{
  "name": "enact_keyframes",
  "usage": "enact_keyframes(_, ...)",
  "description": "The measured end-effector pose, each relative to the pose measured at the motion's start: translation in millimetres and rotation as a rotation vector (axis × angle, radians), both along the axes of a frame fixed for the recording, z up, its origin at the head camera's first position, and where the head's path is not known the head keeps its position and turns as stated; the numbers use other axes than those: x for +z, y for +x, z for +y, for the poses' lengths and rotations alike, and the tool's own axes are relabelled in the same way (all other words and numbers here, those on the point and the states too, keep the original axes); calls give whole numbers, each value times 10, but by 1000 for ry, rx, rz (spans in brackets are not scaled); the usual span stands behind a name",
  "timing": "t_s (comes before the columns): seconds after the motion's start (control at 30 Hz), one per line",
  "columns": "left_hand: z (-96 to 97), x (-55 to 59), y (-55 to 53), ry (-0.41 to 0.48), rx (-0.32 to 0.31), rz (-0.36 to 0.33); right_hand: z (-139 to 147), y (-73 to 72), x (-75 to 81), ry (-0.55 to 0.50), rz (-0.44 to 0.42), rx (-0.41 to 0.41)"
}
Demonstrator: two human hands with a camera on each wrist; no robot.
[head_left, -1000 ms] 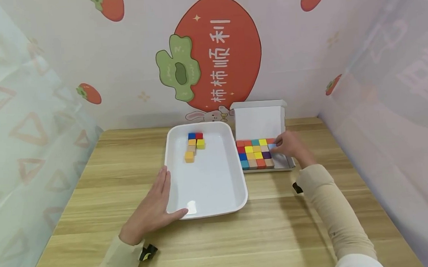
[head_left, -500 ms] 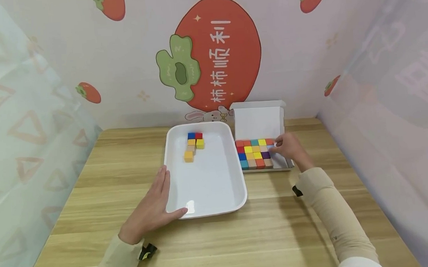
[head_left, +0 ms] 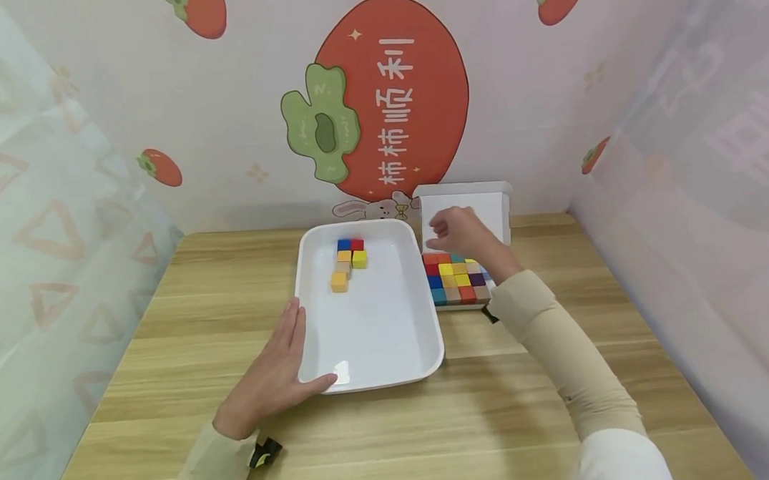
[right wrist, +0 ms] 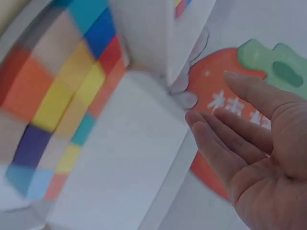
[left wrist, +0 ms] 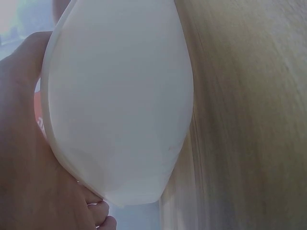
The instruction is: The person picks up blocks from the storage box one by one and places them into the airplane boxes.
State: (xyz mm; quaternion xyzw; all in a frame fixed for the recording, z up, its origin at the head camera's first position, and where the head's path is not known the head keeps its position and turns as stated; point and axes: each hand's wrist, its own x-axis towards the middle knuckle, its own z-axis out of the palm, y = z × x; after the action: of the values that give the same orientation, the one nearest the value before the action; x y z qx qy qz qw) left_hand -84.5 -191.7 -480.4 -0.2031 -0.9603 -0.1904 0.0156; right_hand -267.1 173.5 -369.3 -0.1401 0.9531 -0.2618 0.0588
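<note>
My left hand point(head_left: 268, 381) rests at the front left corner of a white tray point(head_left: 382, 333), its fingers straight along the left side and the thumb over the front rim. In the left wrist view the hand lies against the rim of the tray point(left wrist: 120, 105). My right hand point(head_left: 466, 235) is above the back of a white box of coloured cubes point(head_left: 463, 279), in front of its raised lid point(head_left: 495, 210). The right wrist view shows the right hand point(right wrist: 268, 163) with its fingers loosely curved and nothing between them. A light blue cube point(right wrist: 39, 184) lies at the end of a row.
At the back of the tray sit several loose cubes: blue point(head_left: 344, 244), red point(head_left: 357, 245), yellow point(head_left: 359, 260), tan and orange point(head_left: 339, 282). The box stands against the tray's right side. Behind both rises a printed backdrop point(head_left: 228, 189) at the wooden table's point(head_left: 231, 275) far edge.
My right hand has lifted off the light blue cube at the right of the box and moved left and back, over the rear of the box. My left hand and the tray stay put.
</note>
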Motion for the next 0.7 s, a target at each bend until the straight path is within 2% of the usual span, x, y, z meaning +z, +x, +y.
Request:
enact_keyframes(0.13,0,7,-8,2,2,-1,-331,-70,-5,-3,-5,55)
enact_keyframes(0.3,12,5,-10,2,10,-32,-672,-146,-86,-43,-25,94)
enact_keyframes(0.37,23,5,-6,7,12,-52,-779,-177,-122,-37,-31,91)
enact_keyframes(0.53,28,6,3,4,14,-52,-1003,-272,-230,13,-68,73)
enact_keyframes(0.7,20,11,-4,-4,17,-41,-1150,-336,-422,-6,-134,33)
